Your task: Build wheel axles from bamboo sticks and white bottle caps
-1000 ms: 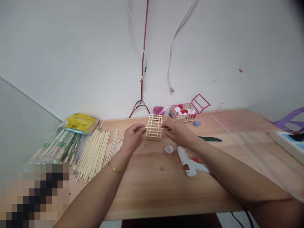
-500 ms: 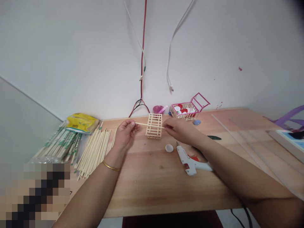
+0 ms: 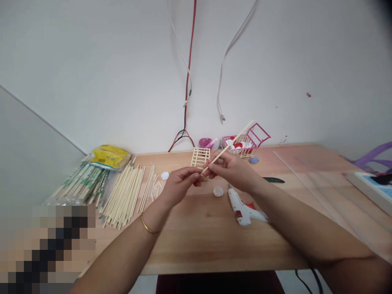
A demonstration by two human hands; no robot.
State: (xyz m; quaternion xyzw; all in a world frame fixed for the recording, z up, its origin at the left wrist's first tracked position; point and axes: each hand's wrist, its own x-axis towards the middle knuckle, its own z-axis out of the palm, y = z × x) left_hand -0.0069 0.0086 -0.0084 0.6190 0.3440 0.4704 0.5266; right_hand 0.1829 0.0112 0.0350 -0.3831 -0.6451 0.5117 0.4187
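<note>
A long pale wooden stick [image 3: 228,146] slants up and to the right in front of me. My right hand [image 3: 231,168] grips it near its lower part between thumb and fingers. At the stick's lower end, my left hand [image 3: 182,183] is closed in a pinch on the tip, close to the right fingertips. Just behind the hands stands a small crate-like frame of glued sticks [image 3: 200,153], its lower part hidden by them. A white glue gun [image 3: 241,208] lies below my right wrist, with a small white cap [image 3: 218,191] near its nozzle.
Loose sticks [image 3: 125,196] and wrapped bundles [image 3: 81,185] lie at left, under a yellow packet [image 3: 110,157]. Short cut pieces [image 3: 157,183] lie by a white disc [image 3: 165,176]. Behind are a pink-edged basket [image 3: 240,145] and pink bowl [image 3: 206,142]. A dark blade [image 3: 274,179] lies right.
The stick has swung from level across the frame to a steep slant, its far end now up right. My left hand has moved right to meet my right hand. The view has shifted slightly.
</note>
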